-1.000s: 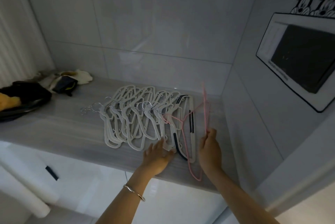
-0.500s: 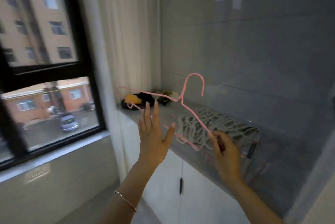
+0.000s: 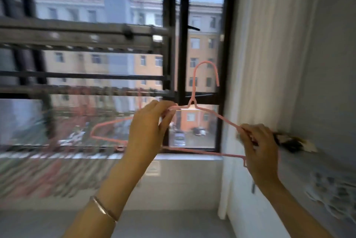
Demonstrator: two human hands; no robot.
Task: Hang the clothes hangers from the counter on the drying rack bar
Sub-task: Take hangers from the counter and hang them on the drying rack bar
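Note:
A thin pink wire hanger (image 3: 212, 110) is held upright in front of the window, hook pointing up. My left hand (image 3: 148, 130) pinches its left shoulder near the neck. My right hand (image 3: 258, 147) grips its right shoulder and lower corner. A second pink hanger (image 3: 107, 128) hangs from the drying rack bar (image 3: 86, 90) to the left, blurred. The rack's upper metal bars (image 3: 77, 34) run across the upper left. The pile of white hangers (image 3: 335, 189) lies on the counter (image 3: 300, 162) at the right edge.
A black window frame (image 3: 182, 45) stands behind the hanger, with a white curtain (image 3: 269, 64) to its right. Dark clothing (image 3: 289, 141) lies at the counter's far end. The window sill (image 3: 173, 157) and a tiled wall sit below. The view is motion-blurred.
My view has swung left from the counter to the window and rack. My left hand, open before, now pinches the pink hanger, which has been carried up in front of the window.

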